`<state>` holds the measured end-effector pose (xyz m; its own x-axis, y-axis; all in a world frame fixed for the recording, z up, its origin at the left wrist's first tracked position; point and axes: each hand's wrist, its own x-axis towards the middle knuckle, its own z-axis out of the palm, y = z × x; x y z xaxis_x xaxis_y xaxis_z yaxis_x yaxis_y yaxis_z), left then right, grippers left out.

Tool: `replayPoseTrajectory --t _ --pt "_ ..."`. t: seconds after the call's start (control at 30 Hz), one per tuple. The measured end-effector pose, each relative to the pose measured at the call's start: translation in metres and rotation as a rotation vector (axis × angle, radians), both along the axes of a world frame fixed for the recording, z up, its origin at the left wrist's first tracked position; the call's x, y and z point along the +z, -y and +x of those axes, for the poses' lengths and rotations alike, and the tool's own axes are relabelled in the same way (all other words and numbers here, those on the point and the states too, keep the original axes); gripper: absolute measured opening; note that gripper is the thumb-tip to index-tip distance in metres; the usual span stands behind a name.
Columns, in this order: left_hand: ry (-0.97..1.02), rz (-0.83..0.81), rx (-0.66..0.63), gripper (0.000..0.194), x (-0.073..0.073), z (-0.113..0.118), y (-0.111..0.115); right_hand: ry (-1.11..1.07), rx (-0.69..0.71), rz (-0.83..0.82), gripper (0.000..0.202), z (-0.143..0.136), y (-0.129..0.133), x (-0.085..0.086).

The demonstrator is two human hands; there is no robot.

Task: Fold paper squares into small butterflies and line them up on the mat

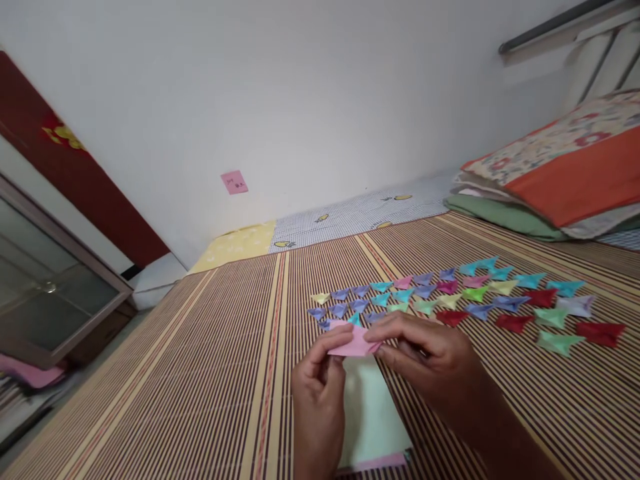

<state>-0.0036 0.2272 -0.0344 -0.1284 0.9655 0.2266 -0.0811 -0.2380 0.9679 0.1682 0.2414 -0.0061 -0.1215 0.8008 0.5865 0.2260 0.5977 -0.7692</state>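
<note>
A small folded piece of pink paper (356, 341) is held up between my two hands. My left hand (323, 380) pinches its left end between thumb and fingers. At the right end, my right hand (425, 347) grips the paper, with the fingertips on its folded edge. Below them, a stack of pale green paper (375, 413) lies on the striped mat, with a pink sheet showing at its near edge. Just beyond my hands stand rows of small folded paper shapes (475, 293) in blue, red, green, pink and yellow.
The striped bamboo mat (200, 373) covers the bed up to the white wall. Folded bedding (570, 173) is piled at the far right. A pink note (235, 182) is on the wall. To the left stands a glass-fronted cabinet (55, 280).
</note>
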Motion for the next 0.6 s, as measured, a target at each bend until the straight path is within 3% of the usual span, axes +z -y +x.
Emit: replayPoseTrajectory --t 0.17,0.3,0.43,0.53,0.6 --pt "0.105 0.009 0.071 0.031 -0.003 -0.008 0.0 0.121 0.109 0.192 0.022 0.003 -0.005 -0.001" --pt "0.15 0.015 0.16 0.038 -0.002 -0.001 0.0 0.167 0.116 0.184 0.023 -0.003 -0.006 -0.007" --pt "0.393 0.011 0.29 0.066 0.004 0.007 -0.002 0.148 0.11 0.111 0.018 -0.01 -0.008 -0.011" --pt "0.558 -0.082 0.186 0.073 0.007 0.007 -0.004 0.151 0.088 0.078 0.014 -0.011 -0.01 -0.013" --pt "0.609 -0.165 0.096 0.061 0.008 0.006 -0.005 0.16 0.054 0.079 0.012 -0.01 -0.011 -0.014"
